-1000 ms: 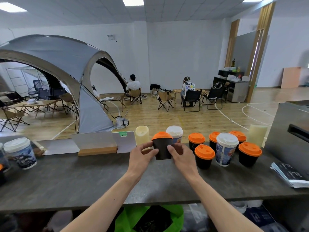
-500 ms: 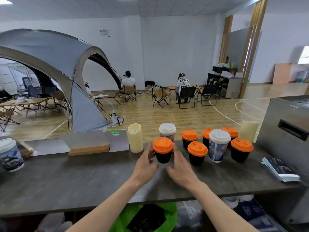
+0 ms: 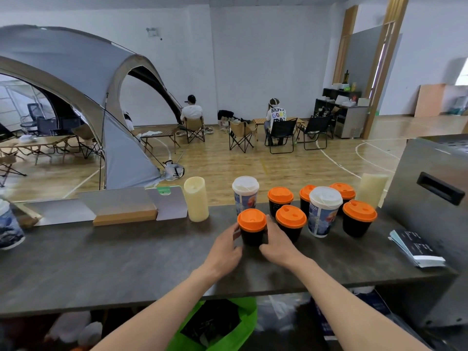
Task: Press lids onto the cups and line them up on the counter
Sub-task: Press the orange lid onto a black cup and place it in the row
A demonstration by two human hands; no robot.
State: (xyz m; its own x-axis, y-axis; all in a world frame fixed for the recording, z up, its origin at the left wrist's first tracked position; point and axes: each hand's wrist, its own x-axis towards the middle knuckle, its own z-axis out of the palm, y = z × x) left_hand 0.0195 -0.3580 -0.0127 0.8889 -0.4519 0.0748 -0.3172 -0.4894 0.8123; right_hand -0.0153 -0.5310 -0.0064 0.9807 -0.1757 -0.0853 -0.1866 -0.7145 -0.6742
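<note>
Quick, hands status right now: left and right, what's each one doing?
Left hand: holds the left side of the orange-lidded cup.
Right hand: holds the same cup's right side.

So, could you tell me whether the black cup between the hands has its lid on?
On: an orange lid sits level over the black cup, which stands upright on the counter.
</note>
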